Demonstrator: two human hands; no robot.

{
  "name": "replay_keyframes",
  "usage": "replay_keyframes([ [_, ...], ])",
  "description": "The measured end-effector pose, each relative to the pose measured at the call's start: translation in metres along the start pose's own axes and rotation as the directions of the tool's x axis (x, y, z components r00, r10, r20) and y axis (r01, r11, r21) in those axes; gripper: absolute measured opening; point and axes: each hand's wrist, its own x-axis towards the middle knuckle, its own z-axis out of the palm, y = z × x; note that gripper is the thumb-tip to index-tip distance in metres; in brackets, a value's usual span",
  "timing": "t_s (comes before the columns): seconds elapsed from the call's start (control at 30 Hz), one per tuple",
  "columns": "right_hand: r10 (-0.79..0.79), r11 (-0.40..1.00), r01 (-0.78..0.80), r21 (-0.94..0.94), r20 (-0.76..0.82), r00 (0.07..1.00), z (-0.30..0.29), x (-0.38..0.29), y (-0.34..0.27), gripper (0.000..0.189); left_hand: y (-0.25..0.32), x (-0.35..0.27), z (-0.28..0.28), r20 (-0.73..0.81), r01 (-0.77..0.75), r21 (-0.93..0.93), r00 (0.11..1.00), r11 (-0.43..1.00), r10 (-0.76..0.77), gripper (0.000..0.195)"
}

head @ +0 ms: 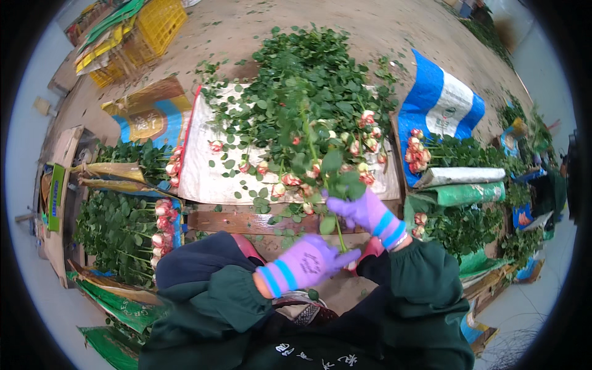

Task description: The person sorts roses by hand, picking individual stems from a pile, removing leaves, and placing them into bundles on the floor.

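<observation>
A long leafy rose stem [341, 236] slants up and away from me between my two gloved hands. My left hand [305, 261], in a purple knit glove with blue bands, grips its near end. Part of a pale bloom shows just past those fingertips. Farther up the stem, my right hand [367, 215] in a matching glove closes its fingers on it, among large green leaves [344, 178]. The stem's far, leafy end is blurred over a heap of cut roses [310, 69]. Red-and-white blooms [290, 179] of that heap point towards me on a white sheet [199, 185].
A wooden board edge [231, 223] runs before my knees. Sorted roses lie in lined bays at left [115, 226] and right [467, 226]. A blue-and-white sack flap [439, 101] stands up at right. Yellow crates [162, 27] stand far left; loose leaves litter the floor.
</observation>
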Motion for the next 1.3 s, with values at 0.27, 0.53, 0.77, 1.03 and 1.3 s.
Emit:
replay_keyframes([
  [0.27, 0.01, 0.586, -0.063, -0.808, -0.071, 0.997, 0.009, -0.012, 0.105, 0.024, 0.01, -0.015, 0.047, 0.039, -0.002, -0.075, 0.999, 0.997, 0.005, 0.044],
  [0.53, -0.015, 0.155, 0.154, -0.976, 0.153, 0.988, 0.049, 0.011, 0.176, 0.022, 0.009, -0.022, 0.069, 0.026, 0.045, -0.065, 0.999, 0.997, -0.043, 0.036],
  [0.77, 0.076, 0.161, 0.148, -0.976, 0.162, 0.984, 0.134, 0.078, 0.202, 0.021, 0.003, -0.038, 0.072, 0.02, 0.158, -0.069, 0.987, 0.985, -0.157, 0.033],
  [1.03, -0.063, 0.239, 0.152, -0.959, 0.141, 0.988, 0.18, 0.113, 0.227, 0.017, -0.008, -0.041, 0.056, 0.197, 0.378, -0.065, 0.912, 0.924, -0.359, 0.016],
  [1.3, 0.056, 0.401, -0.066, -0.914, -0.047, 0.997, 0.175, 0.131, 0.251, 0.023, -0.008, -0.04, 0.047, 0.419, 0.189, 0.026, 0.89, 0.982, -0.183, 0.025],
])
